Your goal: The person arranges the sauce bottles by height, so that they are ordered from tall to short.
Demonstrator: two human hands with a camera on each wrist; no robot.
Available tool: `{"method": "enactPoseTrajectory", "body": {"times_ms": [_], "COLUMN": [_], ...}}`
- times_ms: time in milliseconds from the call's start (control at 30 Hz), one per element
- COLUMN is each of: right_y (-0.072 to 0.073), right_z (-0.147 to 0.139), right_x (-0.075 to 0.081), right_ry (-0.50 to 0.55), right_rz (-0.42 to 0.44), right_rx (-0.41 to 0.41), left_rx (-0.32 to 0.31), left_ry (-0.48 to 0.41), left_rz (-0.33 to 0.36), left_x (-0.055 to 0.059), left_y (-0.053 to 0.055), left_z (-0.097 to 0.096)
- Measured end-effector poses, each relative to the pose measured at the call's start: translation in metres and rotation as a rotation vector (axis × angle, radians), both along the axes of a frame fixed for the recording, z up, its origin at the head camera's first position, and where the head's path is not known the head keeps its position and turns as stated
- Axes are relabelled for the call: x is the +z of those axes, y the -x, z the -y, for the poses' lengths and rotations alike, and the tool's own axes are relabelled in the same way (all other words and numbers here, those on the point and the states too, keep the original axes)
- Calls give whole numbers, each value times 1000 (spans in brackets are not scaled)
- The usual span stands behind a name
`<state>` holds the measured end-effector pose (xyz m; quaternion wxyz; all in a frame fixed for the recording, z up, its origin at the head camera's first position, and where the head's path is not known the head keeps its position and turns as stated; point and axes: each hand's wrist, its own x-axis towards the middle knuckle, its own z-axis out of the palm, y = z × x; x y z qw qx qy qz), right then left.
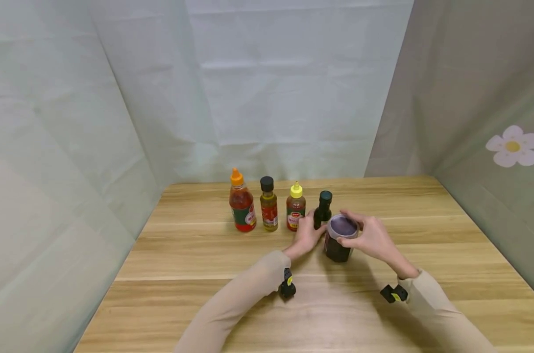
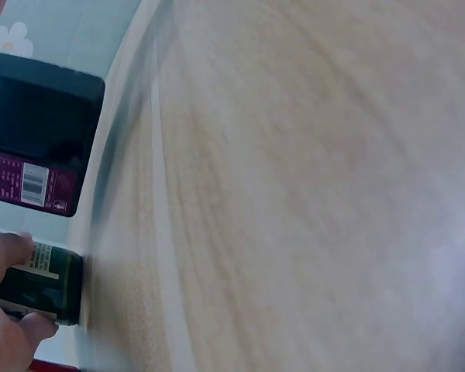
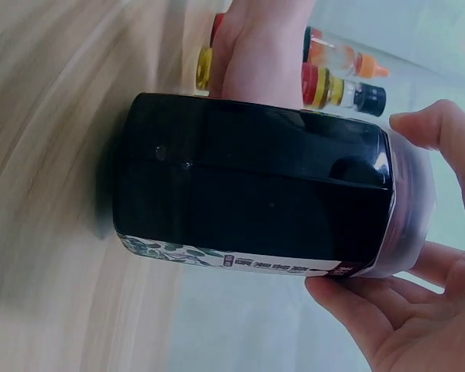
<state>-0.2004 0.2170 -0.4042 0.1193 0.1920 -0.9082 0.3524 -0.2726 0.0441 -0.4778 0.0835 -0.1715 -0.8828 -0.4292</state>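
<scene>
My left hand (image 1: 308,234) grips a dark green glass bottle (image 1: 324,205) with a dark cap, at the right end of a row of bottles. In the left wrist view its fingers and thumb wrap the labelled body of this bottle (image 2: 43,291). My right hand (image 1: 375,238) holds a dark faceted jar (image 1: 337,251) from above, thumb and fingers spread round its pale purple lid (image 1: 343,225). Seen from the right wrist, the jar (image 3: 256,182) is upright, its base close to the wooden table, with a patterned label along one side.
Left of the green bottle stand a yellow-capped sauce bottle (image 1: 296,208), a black-capped bottle (image 1: 269,206) and an orange-capped red sauce bottle (image 1: 242,206), spaced in a row. The wooden table (image 1: 183,255) ends at pale curtains (image 1: 284,98) behind and on both sides.
</scene>
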Motion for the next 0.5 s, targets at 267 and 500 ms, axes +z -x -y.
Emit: {"method": "enactPoseTrajectory", "body": {"times_ms": [267, 500], "right_y": [9, 17], "right_z": [-7, -11], "right_x": [-2, 1], "right_ry": [11, 5], "right_rz": [-6, -23], "right_rx": [-46, -97], "left_rx": [2, 6], "left_ry": [-11, -11], "left_rz": [3, 8], "left_x": [-1, -2], "left_y": [-1, -1], "left_z": [-2, -1]}}
